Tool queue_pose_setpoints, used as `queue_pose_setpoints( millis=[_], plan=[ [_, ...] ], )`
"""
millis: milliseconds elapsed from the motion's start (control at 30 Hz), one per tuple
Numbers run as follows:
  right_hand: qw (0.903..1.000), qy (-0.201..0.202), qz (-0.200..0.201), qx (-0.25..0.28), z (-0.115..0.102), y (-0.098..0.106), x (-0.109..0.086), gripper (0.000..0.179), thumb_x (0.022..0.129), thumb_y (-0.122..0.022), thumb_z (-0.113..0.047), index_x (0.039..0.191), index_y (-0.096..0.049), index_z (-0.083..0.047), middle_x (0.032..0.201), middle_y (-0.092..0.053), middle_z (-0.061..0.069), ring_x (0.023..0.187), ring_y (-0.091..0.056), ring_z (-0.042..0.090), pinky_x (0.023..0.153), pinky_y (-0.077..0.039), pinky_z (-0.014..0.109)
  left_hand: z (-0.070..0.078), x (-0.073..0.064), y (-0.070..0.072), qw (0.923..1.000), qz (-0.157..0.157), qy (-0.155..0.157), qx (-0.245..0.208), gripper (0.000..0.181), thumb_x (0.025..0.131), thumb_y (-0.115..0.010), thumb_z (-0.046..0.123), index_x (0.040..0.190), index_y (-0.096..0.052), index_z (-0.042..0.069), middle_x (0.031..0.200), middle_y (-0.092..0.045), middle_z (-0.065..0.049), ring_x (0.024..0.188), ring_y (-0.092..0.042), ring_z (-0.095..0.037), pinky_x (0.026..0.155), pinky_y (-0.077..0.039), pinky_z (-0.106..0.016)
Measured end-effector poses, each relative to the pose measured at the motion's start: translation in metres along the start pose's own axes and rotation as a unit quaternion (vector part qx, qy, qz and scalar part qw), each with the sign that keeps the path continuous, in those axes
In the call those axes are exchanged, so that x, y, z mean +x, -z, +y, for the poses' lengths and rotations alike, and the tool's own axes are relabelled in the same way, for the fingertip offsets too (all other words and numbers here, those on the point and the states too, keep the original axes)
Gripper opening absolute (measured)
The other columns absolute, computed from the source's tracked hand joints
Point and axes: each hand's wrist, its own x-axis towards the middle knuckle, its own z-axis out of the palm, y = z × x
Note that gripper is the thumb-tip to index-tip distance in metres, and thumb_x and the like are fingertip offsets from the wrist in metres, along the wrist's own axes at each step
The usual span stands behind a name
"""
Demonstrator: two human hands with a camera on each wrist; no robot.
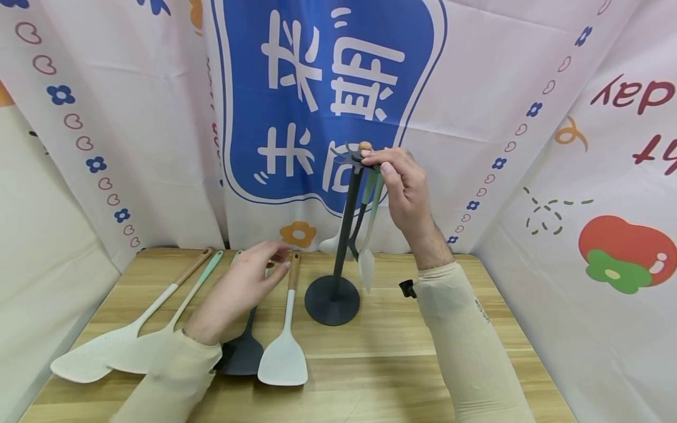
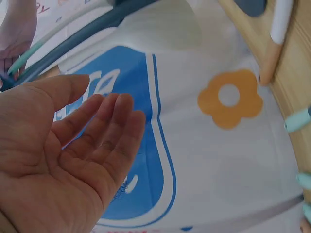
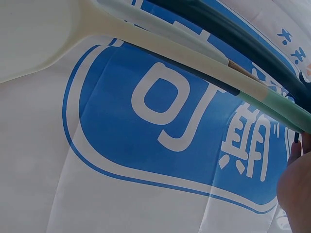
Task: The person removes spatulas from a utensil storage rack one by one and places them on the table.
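My right hand (image 1: 407,185) grips the top of a dark utensil stand (image 1: 346,229), its fingertips at the hook ring below the wooden knob. From the ring hang a pale spoon (image 1: 367,267) with a green handle, a dark utensil (image 1: 353,244), and a white utensil (image 1: 330,244) partly behind the post. Empty, with fingers loosely bent, my left hand (image 1: 245,288) hovers over the tools left of the stand; its palm (image 2: 53,160) shows in the left wrist view. Nearest it are a white turner (image 1: 284,358) with a wooden handle and a black turner (image 1: 244,352), partly covered by my forearm.
Farther left on the wooden table (image 1: 402,376) lie a white wooden-handled spatula (image 1: 90,355) and a pale green-handled spatula (image 1: 140,349), overlapping. A printed cloth (image 1: 492,53) hangs behind the table and along its sides.
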Motion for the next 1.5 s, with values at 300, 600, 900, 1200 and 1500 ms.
queue_pose_setpoints(
  millis=[300, 600, 900, 1200, 1500],
  plan=[
    [1.0000, 0.001, 0.000, -0.001, 0.000, -0.001, 0.000, 0.040, 0.115, -0.048, -0.012, 0.120, -0.080, 0.012, 0.129, -0.082, 0.033, 0.128, -0.070, 0.007, 0.119, -0.053, 0.032, 0.010, 0.016, -0.030, 0.9977, 0.040, -0.003, -0.054, 0.031, 0.115, -0.075, 0.009, 0.146, -0.074, 0.002, 0.136, -0.079, -0.018, 0.126, -0.080, -0.036, 0.108, -0.072, -0.056],
    [1.0000, 0.000, 0.004, 0.002, 0.000, 0.000, 0.000, 0.040, 0.114, -0.048, -0.012, 0.119, -0.080, 0.012, 0.128, -0.082, 0.034, 0.129, -0.070, 0.005, 0.124, -0.052, 0.033, 0.023, 0.029, -0.052, 0.9898, 0.058, 0.021, -0.128, 0.034, 0.115, -0.076, 0.010, 0.148, -0.073, 0.003, 0.144, -0.076, -0.018, 0.135, -0.079, -0.036, 0.114, -0.070, -0.054],
    [1.0000, -0.007, 0.006, 0.000, 0.000, 0.001, -0.001, 0.041, 0.114, -0.048, -0.012, 0.120, -0.080, 0.012, 0.127, -0.082, 0.034, 0.130, -0.069, 0.005, 0.119, -0.054, 0.030, 0.036, 0.040, -0.075, 0.9749, 0.066, 0.054, -0.206, 0.037, 0.114, -0.078, 0.011, 0.149, -0.072, 0.002, 0.150, -0.076, -0.019, 0.141, -0.078, -0.038, 0.123, -0.065, -0.056],
    [0.9999, -0.005, 0.011, -0.003, -0.001, 0.000, -0.001, 0.041, 0.114, -0.048, -0.013, 0.119, -0.081, 0.012, 0.126, -0.082, 0.033, 0.130, -0.070, 0.005, 0.120, -0.055, 0.031, 0.049, 0.047, -0.093, 0.9657, 0.080, 0.059, -0.240, 0.032, 0.113, -0.077, 0.009, 0.145, -0.074, 0.004, 0.145, -0.078, -0.016, 0.139, -0.079, -0.036, 0.120, -0.067, -0.055],
    [0.9999, -0.005, 0.012, -0.004, -0.002, -0.002, 0.000, 0.041, 0.114, -0.048, -0.013, 0.120, -0.081, 0.011, 0.126, -0.082, 0.033, 0.131, -0.070, 0.006, 0.123, -0.054, 0.032, 0.054, 0.054, -0.102, 0.9654, 0.100, 0.076, -0.229, 0.030, 0.114, -0.079, 0.013, 0.143, -0.076, 0.007, 0.139, -0.080, -0.013, 0.132, -0.081, -0.032, 0.112, -0.072, -0.050]
  ],
)
